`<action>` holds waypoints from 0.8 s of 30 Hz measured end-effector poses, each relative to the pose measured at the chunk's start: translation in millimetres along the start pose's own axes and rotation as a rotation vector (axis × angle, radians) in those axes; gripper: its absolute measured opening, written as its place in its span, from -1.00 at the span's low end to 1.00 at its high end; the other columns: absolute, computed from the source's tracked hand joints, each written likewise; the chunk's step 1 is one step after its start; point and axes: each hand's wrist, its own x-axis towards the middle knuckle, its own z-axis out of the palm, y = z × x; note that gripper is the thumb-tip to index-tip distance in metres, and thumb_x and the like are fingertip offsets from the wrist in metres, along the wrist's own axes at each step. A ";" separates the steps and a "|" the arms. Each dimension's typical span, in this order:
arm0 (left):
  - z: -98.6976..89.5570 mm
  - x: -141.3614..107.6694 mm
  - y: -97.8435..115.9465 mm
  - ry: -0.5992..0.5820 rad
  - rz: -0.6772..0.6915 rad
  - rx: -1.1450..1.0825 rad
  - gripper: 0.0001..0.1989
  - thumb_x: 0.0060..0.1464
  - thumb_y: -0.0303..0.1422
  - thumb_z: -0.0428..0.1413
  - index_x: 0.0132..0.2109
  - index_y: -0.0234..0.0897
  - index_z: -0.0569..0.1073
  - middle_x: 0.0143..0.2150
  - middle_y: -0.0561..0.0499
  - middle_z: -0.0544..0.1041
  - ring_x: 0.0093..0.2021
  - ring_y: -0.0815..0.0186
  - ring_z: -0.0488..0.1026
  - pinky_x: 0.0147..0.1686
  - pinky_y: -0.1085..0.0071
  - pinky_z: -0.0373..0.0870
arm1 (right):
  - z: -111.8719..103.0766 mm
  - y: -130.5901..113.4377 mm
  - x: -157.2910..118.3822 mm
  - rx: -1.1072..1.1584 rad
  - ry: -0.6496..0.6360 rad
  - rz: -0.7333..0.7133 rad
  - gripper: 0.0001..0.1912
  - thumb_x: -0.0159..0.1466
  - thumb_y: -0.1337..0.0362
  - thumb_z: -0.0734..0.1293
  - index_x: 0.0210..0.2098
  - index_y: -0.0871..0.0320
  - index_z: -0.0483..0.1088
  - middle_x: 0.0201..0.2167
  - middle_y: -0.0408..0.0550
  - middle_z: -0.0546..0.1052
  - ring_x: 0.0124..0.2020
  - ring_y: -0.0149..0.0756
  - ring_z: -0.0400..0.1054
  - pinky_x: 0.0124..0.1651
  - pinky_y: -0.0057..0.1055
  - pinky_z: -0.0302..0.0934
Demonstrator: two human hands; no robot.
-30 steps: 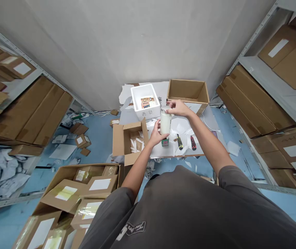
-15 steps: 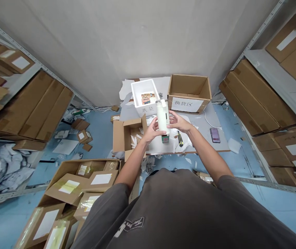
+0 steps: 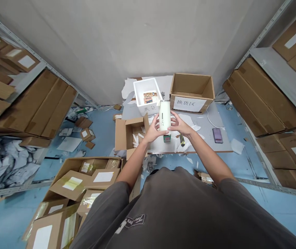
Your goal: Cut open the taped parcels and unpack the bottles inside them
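A pale cream tumbler [image 3: 165, 116] with dark printing stands upright between my hands, above the table. My left hand [image 3: 153, 130] grips its left side, thumb across the front near the base. From the right, my right hand [image 3: 179, 126] holds it with curled fingers and thumb. Partly hidden below the tumbler is a small green box [image 3: 167, 138]. A yellow and black utility knife [image 3: 182, 140] lies to the right on white paper scraps. An open cardboard box [image 3: 120, 135] with white packing pieces inside sits left of my left hand.
At the table's back stand a white foam bin [image 3: 148, 110] with small packets and a labelled cardboard box [image 3: 189, 103]. A phone [image 3: 217, 135] lies at right. A large carton [image 3: 59, 166] of parcels stands at lower left. Shelves [image 3: 272, 69] with boxes flank both sides.
The tumbler has turned in my hands: its lid loop has gone from the front to the left side, and the printing has shifted. The view has swung slightly left.
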 end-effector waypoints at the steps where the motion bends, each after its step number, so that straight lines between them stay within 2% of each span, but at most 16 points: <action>1: -0.6 -1.0 -0.9 0.008 -0.006 0.019 0.32 0.04 0.01 0.52 0.71 0.06 -0.08 0.49 -0.25 0.35 0.34 -0.09 0.50 0.19 0.03 0.63 | -0.5 1.6 0.5 0.019 -0.005 0.016 0.36 -0.01 0.01 0.77 0.61 -0.27 0.05 0.24 0.03 0.59 0.14 0.09 0.63 0.12 0.04 0.60; 4: 0.0 -4.9 -1.0 0.077 -0.029 0.125 0.36 -0.05 -0.03 0.57 0.71 0.05 -0.02 0.44 -0.23 0.39 0.26 -0.05 0.52 0.15 0.04 0.64 | 0.9 8.1 2.7 0.020 0.051 0.012 0.36 -0.03 0.02 0.77 0.60 -0.26 0.05 0.23 0.02 0.58 0.12 0.07 0.64 0.13 0.04 0.60; 7: 0.0 -8.1 0.7 0.094 -0.045 0.159 0.44 -0.07 -0.07 0.59 0.72 0.04 -0.12 0.36 -0.22 0.45 0.17 -0.01 0.55 0.09 0.05 0.66 | 3.4 11.7 3.1 -0.030 0.111 -0.034 0.38 -0.03 0.02 0.78 0.60 -0.22 0.04 0.24 0.04 0.56 0.18 0.07 0.60 0.20 0.05 0.57; 9: -2.8 -9.1 0.8 0.063 -0.055 0.130 0.46 -0.07 -0.07 0.59 0.72 0.04 -0.15 0.36 -0.24 0.44 0.18 -0.03 0.55 0.10 0.04 0.65 | 2.9 10.6 2.3 -0.041 0.092 -0.029 0.36 0.01 0.00 0.76 0.61 -0.23 0.02 0.24 0.05 0.55 0.18 0.07 0.59 0.19 0.05 0.58; 13: -8.0 -10.0 -0.5 -0.092 -0.077 0.008 0.40 0.01 -0.03 0.54 0.72 0.11 -0.19 0.41 -0.25 0.42 0.28 -0.06 0.54 0.15 0.01 0.64 | 0.6 6.2 0.8 -0.023 0.001 0.023 0.31 0.06 -0.02 0.74 0.60 -0.27 0.02 0.22 0.04 0.56 0.11 0.06 0.62 0.08 0.05 0.62; 17: -4.0 -9.4 2.1 0.032 -0.052 0.100 0.41 -0.05 -0.08 0.58 0.72 0.08 -0.11 0.50 -0.27 0.33 0.34 -0.12 0.47 0.20 -0.01 0.62 | 6.9 7.0 -1.4 -0.097 0.128 -0.025 0.35 0.00 0.00 0.76 0.61 -0.23 0.04 0.22 0.06 0.55 0.12 0.08 0.60 0.13 0.08 0.60; 19: -2.7 -8.2 4.7 0.050 -0.047 0.106 0.43 -0.08 -0.11 0.59 0.72 0.04 -0.11 0.52 -0.30 0.31 0.33 -0.13 0.48 0.19 -0.01 0.63 | 10.2 7.8 -3.2 -0.135 0.179 -0.046 0.37 0.01 -0.02 0.76 0.62 -0.22 0.01 0.25 0.08 0.53 0.18 0.12 0.57 0.17 0.09 0.58; 24: -3.7 -6.3 9.8 -0.101 -0.054 -0.021 0.41 0.03 -0.10 0.53 0.72 0.09 -0.23 0.51 -0.28 0.33 0.35 -0.12 0.50 0.15 0.01 0.66 | 11.0 8.1 -4.4 -0.082 0.051 -0.036 0.35 0.06 -0.07 0.73 0.64 -0.21 -0.01 0.33 0.10 0.52 0.25 0.13 0.54 0.24 0.09 0.54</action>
